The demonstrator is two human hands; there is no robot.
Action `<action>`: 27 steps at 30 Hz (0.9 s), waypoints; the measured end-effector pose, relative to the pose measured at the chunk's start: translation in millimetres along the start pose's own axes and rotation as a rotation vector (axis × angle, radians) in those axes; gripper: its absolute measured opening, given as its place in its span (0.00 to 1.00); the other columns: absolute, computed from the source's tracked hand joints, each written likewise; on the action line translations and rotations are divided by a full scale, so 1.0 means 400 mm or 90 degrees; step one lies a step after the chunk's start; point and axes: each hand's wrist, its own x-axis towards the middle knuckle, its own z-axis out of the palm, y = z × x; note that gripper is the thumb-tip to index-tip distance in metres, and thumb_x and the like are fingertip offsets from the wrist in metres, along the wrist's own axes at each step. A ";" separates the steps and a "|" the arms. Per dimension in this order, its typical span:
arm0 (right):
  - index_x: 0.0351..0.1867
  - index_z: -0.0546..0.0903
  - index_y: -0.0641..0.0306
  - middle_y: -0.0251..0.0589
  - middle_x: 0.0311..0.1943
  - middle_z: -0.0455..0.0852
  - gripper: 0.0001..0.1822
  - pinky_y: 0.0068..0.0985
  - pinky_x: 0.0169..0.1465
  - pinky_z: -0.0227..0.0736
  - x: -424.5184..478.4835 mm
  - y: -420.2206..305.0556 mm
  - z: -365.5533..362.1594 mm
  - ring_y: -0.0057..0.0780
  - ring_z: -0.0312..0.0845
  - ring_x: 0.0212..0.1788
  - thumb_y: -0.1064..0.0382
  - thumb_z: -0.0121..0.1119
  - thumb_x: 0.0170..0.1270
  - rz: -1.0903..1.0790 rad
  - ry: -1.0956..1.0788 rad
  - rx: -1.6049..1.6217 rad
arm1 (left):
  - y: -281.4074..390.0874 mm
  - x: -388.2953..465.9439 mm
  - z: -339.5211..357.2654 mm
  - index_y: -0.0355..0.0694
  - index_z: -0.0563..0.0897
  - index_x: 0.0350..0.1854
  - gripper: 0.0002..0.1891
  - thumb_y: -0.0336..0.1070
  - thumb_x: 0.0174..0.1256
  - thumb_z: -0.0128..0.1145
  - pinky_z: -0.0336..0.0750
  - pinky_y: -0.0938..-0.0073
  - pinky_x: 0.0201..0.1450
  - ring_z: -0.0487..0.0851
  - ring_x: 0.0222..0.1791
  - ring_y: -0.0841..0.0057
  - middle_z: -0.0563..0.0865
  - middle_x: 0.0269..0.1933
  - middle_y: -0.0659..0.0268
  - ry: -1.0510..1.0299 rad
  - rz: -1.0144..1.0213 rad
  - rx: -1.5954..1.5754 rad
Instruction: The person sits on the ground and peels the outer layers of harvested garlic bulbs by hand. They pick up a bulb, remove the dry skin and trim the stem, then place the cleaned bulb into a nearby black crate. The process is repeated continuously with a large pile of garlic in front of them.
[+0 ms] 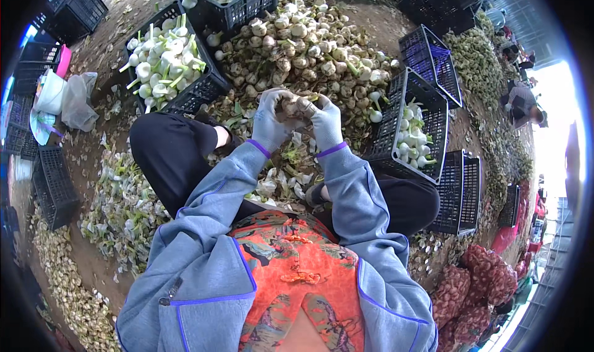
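My left hand (271,122) and my right hand (326,122), both in pale knit gloves with soiled fingertips, meet around a brownish garlic bulb (291,107). Fingers of both hands rest on it. Just beyond them lies a large heap of unpeeled garlic bulbs (301,50), with short green stems on some. To the left, a black plastic crate is piled with peeled white bulbs (162,64). On the right, another black crate (389,115) holds fewer white bulbs (413,136). Stripped garlic skins (278,180) cover the ground between my legs.
More crates (457,189) stand at the right, near red mesh sacks (478,277) of bulbs. A full crate (227,8) is beyond the heap. Skin piles (125,212) and a clear plastic bag (80,102) lie left. A person (522,101) is at the far right.
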 end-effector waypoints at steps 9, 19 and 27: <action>0.47 0.79 0.73 0.41 0.40 0.84 0.14 0.20 0.44 0.77 -0.048 -0.017 -0.042 0.23 0.81 0.37 0.69 0.61 0.61 -0.020 -0.071 -0.044 | 0.022 -0.023 -0.002 0.41 0.77 0.44 0.31 0.34 0.31 0.77 0.73 0.68 0.54 0.76 0.51 0.64 0.74 0.50 0.59 -0.004 0.011 -0.086; 0.45 0.79 0.72 0.40 0.39 0.84 0.12 0.21 0.45 0.74 -0.056 -0.030 -0.054 0.24 0.80 0.39 0.71 0.60 0.60 -0.081 -0.053 -0.154 | 0.048 -0.020 0.002 0.40 0.76 0.46 0.32 0.36 0.32 0.78 0.72 0.69 0.56 0.76 0.51 0.68 0.76 0.50 0.62 -0.028 0.030 -0.029; 0.40 0.80 0.69 0.46 0.33 0.80 0.12 0.27 0.44 0.71 -0.053 -0.059 -0.094 0.36 0.78 0.38 0.72 0.61 0.53 -0.369 -0.059 -0.593 | 0.019 -0.034 0.025 0.38 0.71 0.52 0.27 0.32 0.51 0.71 0.76 0.77 0.52 0.78 0.47 0.80 0.79 0.48 0.67 -0.081 -0.218 -0.527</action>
